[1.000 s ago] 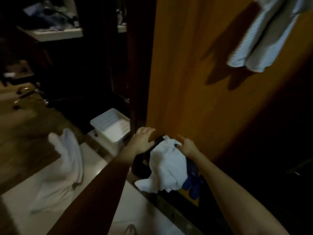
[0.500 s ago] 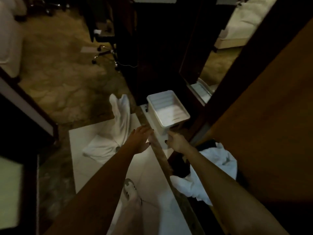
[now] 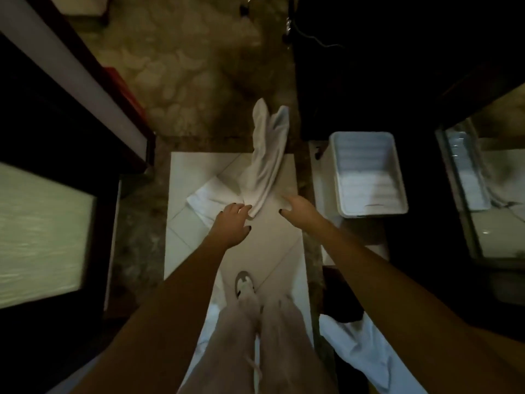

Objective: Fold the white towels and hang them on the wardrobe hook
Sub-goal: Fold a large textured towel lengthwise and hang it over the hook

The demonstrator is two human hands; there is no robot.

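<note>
Pale floor tiles (image 3: 193, 169) carry a crumpled white towel (image 3: 267, 166), left grip (image 3: 231, 223) spread, touching its near end, right grip (image 3: 298, 207) spread just beside it.

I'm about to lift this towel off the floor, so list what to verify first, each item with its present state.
1. Crumpled white cloth towel lies on the pale floor tile within reach of both hands: ok.
2. Left hand grips the towel's near end: not ok, open fingers only reach it.
3. Right hand grips the towel: not ok, open over bare tile beside it.
4. White rectangular plastic bin stands apart from the towel: ok.
5. Light shoe is off the towel: ok.
6. Wardrobe hook free: cannot tell, out of view.
</note>
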